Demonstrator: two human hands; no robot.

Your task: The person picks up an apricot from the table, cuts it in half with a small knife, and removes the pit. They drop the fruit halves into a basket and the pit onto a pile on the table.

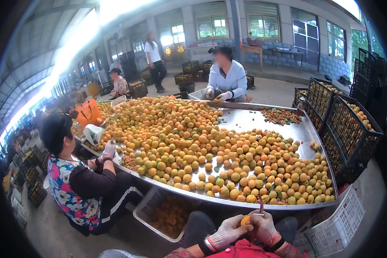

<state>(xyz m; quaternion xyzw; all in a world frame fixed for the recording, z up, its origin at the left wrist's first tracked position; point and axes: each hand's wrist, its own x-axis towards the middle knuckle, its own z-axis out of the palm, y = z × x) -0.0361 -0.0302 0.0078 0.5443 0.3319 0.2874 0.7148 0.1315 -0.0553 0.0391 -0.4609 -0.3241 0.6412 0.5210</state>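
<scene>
My left hand [229, 231], in a pale work glove, is closed around an orange apricot [245, 220] low in the view, just off the near edge of the metal table. Against it, my gloved right hand [263, 225] grips what looks like a small knife [261, 204], with a curved reddish part sticking up and a short metal part by the fingers. The fingers hide much of both things. Beyond my hands, a large heap of apricots [176, 133] covers much of the table [245, 119].
Below the table's edge at left stands a white crate [152, 205] of split apricots. Another white crate [331, 223] is at right, under stacked black crates [352, 129]. Pits [281, 115] lie at the far right corner. Co-workers sit at left [79, 180] and across [228, 77].
</scene>
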